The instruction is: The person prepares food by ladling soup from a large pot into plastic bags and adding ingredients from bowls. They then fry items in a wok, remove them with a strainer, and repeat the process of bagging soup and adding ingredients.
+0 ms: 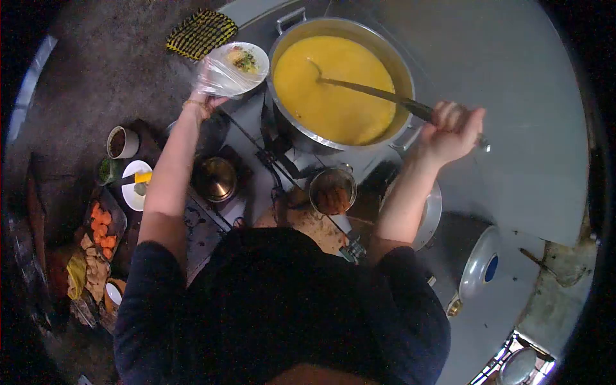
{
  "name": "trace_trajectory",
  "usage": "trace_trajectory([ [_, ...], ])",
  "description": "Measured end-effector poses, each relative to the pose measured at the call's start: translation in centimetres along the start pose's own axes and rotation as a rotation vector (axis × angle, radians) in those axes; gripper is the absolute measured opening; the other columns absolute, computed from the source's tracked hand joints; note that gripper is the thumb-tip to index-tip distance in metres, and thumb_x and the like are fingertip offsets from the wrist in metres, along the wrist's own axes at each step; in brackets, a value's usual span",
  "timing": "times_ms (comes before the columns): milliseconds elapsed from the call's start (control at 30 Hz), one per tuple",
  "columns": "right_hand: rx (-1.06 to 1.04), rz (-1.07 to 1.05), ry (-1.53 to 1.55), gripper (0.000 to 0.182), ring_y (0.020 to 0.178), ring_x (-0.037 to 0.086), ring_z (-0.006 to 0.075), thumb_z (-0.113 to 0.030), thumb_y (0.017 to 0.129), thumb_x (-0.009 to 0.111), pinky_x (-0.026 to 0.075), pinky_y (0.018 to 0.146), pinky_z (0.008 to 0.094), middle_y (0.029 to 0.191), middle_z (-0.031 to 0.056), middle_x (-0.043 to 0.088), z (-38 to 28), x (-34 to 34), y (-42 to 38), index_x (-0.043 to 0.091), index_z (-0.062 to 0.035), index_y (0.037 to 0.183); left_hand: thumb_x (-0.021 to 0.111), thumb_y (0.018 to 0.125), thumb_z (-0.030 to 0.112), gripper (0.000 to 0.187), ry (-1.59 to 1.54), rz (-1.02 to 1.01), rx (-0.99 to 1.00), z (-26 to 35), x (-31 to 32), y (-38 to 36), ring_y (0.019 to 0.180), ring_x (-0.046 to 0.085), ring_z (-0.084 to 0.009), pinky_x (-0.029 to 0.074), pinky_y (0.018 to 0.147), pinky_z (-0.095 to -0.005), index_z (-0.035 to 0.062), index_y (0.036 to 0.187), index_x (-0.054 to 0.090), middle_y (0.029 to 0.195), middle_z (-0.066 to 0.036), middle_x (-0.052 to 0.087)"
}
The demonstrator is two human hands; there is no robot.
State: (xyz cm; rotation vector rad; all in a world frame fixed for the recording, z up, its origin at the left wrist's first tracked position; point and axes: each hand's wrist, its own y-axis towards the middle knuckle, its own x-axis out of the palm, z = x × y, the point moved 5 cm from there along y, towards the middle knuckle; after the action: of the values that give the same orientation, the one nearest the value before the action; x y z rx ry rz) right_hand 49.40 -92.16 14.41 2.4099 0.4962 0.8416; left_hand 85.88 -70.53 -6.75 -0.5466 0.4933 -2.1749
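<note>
My left hand (210,86), in a clear plastic glove or bag, holds a white bowl (260,59) just left of the big pot. Chopped green and pale bits (244,61) lie in the bowl. My right hand (454,128) is wrapped round the handle of a long ladle (378,94). The ladle's head dips into yellow soup (340,115), its rim showing at the surface. That soup fills much of a large metal pot (307,136) in front of me.
A yellow-black woven mat (202,33) lies beyond the bowl. Nearer stand a brass-coloured lidded pot (215,179) and a small pot (333,191) with brown contents. Orange pieces (102,228) and small cups (122,142) are at left; a metal lid (480,262) is at right.
</note>
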Motion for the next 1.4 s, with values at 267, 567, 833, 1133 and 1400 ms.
trace_trajectory([
  [267,-0.055,0.376,-0.084,0.045,0.036,0.018,0.0107,-0.029,0.090,0.039,0.021,0.042,0.0273,0.040,-0.0033,0.017,-6.9,-3.7,3.3,0.024,-0.0157,0.050,0.047,0.056,0.080,0.090,0.050,-0.003,-0.033,-0.8,0.6,0.6,0.092,0.058,-0.0165,0.052,0.068,-0.0311,0.0174,0.121,0.043,0.111,-0.005,0.054],
  [567,-0.183,0.100,0.161,0.048,0.036,0.017,0.0108,-0.027,0.089,0.040,0.020,0.045,0.0270,0.040,-0.0022,0.020,-17.2,2.0,2.9,0.023,-0.0177,0.046,0.047,0.061,0.077,0.090,0.009,-0.084,-0.032,-1.6,2.7,2.3,0.096,0.056,-0.0197,0.052,0.071,-0.0330,0.0127,0.124,0.039,0.113,-0.007,0.052],
  [833,-0.165,-0.393,0.320,0.042,0.037,0.018,0.0078,-0.027,0.088,0.040,0.020,0.046,0.0252,0.041,-0.0043,0.022,-22.8,5.3,-0.5,0.027,-0.0172,0.049,0.040,0.068,0.074,0.080,-0.150,-0.255,-0.080,-1.6,9.0,3.3,0.109,0.049,-0.0210,0.046,0.085,-0.0373,0.0188,0.126,0.039,0.124,-0.005,0.046],
  [1133,-0.392,-0.494,0.222,0.036,0.040,0.028,0.0095,-0.033,0.086,0.039,0.025,0.045,0.0270,0.044,-0.0038,0.030,-17.5,7.1,-2.0,0.040,-0.0129,0.056,0.037,0.084,0.055,0.060,-0.506,-0.435,0.092,3.0,10.5,-2.0,0.108,0.050,-0.0236,0.043,0.089,-0.0430,0.0094,0.123,0.041,0.122,-0.008,0.047],
  [1400,0.068,0.077,0.057,0.040,0.037,0.021,0.0090,-0.019,0.087,0.046,0.020,0.040,0.0264,0.042,-0.0028,0.023,-2.0,6.0,-1.4,0.028,-0.0119,0.053,0.044,0.068,0.072,0.079,-0.057,-0.142,0.089,2.5,1.6,1.7,0.099,0.056,-0.0202,0.050,0.079,-0.0356,0.0150,0.124,0.041,0.117,-0.007,0.051],
])
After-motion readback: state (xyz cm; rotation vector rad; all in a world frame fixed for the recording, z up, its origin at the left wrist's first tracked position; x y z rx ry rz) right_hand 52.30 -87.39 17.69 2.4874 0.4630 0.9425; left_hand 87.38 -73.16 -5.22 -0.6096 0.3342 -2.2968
